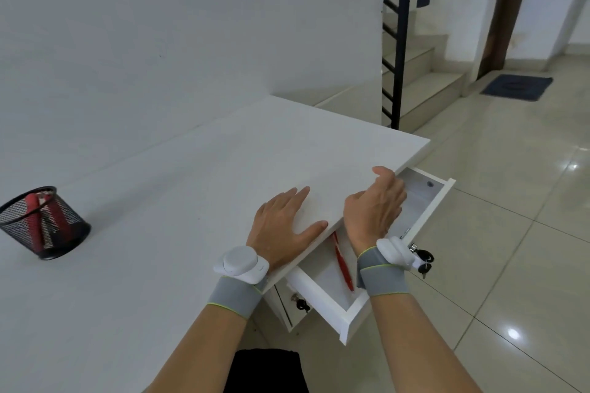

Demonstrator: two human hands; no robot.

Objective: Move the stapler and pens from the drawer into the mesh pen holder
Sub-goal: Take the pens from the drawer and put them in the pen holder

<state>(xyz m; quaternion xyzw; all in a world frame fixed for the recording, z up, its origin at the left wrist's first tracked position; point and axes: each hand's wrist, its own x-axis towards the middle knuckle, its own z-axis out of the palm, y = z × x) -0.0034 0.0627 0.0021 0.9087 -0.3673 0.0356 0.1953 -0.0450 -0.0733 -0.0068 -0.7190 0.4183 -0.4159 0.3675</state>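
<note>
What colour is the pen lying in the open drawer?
Red; the slim plastic pen shows best in the head view.

- mesh pen holder [44, 223]: black wire mesh, see-through, with a solid dark rim and base.
- items inside the holder: red, smooth-looking, plastic by appearance; details too small to tell.
- desk [159, 201]: white matt top with a faint wood-grain texture.
- drawer [351, 316]: white, smooth, painted-looking panels, slightly satin inside.
- pen [343, 262] in the drawer: glossy red plastic.
- keys [423, 260] at the drawer front: shiny metal with black plastic heads.
- wristbands [381, 274]: grey knitted cloth with a yellow-green edge, each carrying a smooth white plastic device.
- floor [510, 233]: glossy pale tiles reflecting lights.
- stair railing [396, 51]: black matt metal.
</note>
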